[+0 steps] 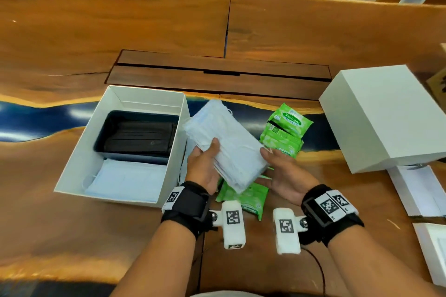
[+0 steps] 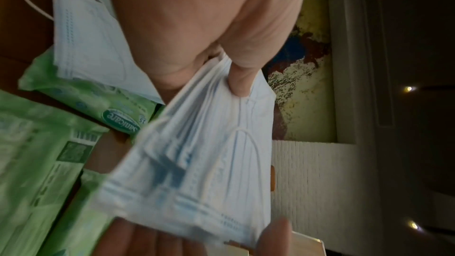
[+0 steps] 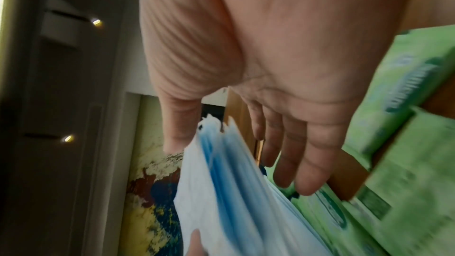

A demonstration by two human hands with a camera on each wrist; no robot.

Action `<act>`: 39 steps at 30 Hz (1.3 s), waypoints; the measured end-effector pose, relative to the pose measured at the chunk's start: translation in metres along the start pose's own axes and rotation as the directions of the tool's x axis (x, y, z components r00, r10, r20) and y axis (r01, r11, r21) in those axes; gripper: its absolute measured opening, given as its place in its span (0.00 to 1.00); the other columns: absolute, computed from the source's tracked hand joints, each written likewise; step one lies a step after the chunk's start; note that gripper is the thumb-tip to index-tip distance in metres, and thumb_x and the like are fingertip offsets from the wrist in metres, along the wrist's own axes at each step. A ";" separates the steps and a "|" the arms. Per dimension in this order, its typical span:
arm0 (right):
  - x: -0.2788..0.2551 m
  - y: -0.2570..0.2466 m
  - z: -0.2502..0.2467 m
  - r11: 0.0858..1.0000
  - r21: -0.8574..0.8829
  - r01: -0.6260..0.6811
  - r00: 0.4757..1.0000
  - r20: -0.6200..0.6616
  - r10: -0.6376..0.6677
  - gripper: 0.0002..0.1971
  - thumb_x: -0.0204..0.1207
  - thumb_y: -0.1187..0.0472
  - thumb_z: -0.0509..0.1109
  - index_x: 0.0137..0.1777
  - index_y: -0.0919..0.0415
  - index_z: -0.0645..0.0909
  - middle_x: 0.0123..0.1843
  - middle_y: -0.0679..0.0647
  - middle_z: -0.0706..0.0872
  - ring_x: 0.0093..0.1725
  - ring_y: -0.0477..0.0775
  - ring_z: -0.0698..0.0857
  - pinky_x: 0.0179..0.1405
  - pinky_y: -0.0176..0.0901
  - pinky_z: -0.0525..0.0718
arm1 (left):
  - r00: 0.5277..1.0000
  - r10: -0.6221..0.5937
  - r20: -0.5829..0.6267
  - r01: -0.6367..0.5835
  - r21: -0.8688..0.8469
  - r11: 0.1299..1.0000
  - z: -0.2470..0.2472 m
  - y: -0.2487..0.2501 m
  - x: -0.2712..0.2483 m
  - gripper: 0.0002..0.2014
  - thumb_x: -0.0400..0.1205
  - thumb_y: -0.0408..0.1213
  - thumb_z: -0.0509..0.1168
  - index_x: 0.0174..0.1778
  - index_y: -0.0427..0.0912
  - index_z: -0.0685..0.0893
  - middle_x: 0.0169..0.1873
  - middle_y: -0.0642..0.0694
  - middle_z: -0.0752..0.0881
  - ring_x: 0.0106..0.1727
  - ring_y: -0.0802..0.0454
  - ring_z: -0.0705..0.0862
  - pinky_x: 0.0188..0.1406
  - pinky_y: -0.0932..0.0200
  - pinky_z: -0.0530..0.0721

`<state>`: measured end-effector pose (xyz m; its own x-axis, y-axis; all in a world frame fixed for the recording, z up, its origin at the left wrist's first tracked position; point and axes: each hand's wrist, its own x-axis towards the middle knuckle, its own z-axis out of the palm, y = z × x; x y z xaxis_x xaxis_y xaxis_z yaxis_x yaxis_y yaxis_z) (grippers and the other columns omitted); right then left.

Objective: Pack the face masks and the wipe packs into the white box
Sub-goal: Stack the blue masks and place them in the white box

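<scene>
The open white box (image 1: 72, 176) stands at left on the wooden table, with black masks (image 1: 138, 138) in a dark tray and pale blue masks (image 1: 125, 179) in front of them. My left hand (image 1: 205, 164) holds a thick stack of blue face masks (image 1: 229, 142) just right of the box, thumb (image 2: 238, 81) on top and fingers beneath. The stack (image 2: 197, 163) fans out at its edge (image 3: 221, 192). My right hand (image 1: 282, 173) lies palm up at the stack's right side, fingers (image 3: 290, 153) straight. Green wipe packs (image 1: 284, 132) lie behind and below the stack (image 1: 243, 198).
The white box lid (image 1: 381, 116) sits upside up at right. White sheets or trays (image 1: 415, 188) lie along the right edge. More blue masks (image 2: 86, 36) lie on the table under my left hand, over wipe packs (image 2: 37, 163). A dark inset panel (image 1: 217, 75) crosses the table's middle.
</scene>
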<state>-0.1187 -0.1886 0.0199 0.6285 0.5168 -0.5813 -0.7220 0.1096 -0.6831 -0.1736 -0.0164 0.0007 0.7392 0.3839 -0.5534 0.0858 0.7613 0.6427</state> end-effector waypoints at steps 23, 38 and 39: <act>-0.030 -0.004 -0.041 0.995 0.014 -0.099 0.995 -0.020 0.099 0.39 0.44 0.71 0.89 0.61 0.68 0.84 0.58 0.68 0.89 0.51 0.66 0.91 0.42 0.55 0.90 | 0.994 -0.095 0.046 0.057 0.521 0.851 -0.008 0.007 -0.015 0.36 0.72 0.56 0.75 0.72 0.44 0.74 0.65 0.49 0.83 0.63 0.50 0.84 0.67 0.50 0.80; -0.009 -0.002 -0.030 0.955 0.295 0.026 0.991 -0.135 0.015 0.29 0.68 0.69 0.77 0.72 0.65 0.78 0.66 0.67 0.85 0.64 0.67 0.85 0.53 0.62 0.88 | 0.958 -0.214 0.190 0.161 0.263 0.951 -0.007 0.004 -0.013 0.32 0.73 0.64 0.62 0.65 0.45 0.85 0.58 0.43 0.89 0.59 0.43 0.85 0.56 0.39 0.83; -0.006 0.003 -0.022 0.943 0.331 0.043 0.990 -0.141 0.005 0.27 0.70 0.70 0.74 0.71 0.65 0.78 0.66 0.66 0.85 0.64 0.67 0.85 0.57 0.64 0.86 | 0.957 -0.217 0.192 0.172 0.225 0.959 -0.002 -0.002 -0.015 0.32 0.74 0.63 0.63 0.67 0.45 0.83 0.61 0.43 0.88 0.63 0.43 0.85 0.60 0.39 0.82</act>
<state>-0.1180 -0.2099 0.0117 0.6596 0.3921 -0.6413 -0.7496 0.4065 -0.5224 -0.1859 -0.0221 0.0066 0.8170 0.1023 -0.5675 0.3599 0.6784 0.6405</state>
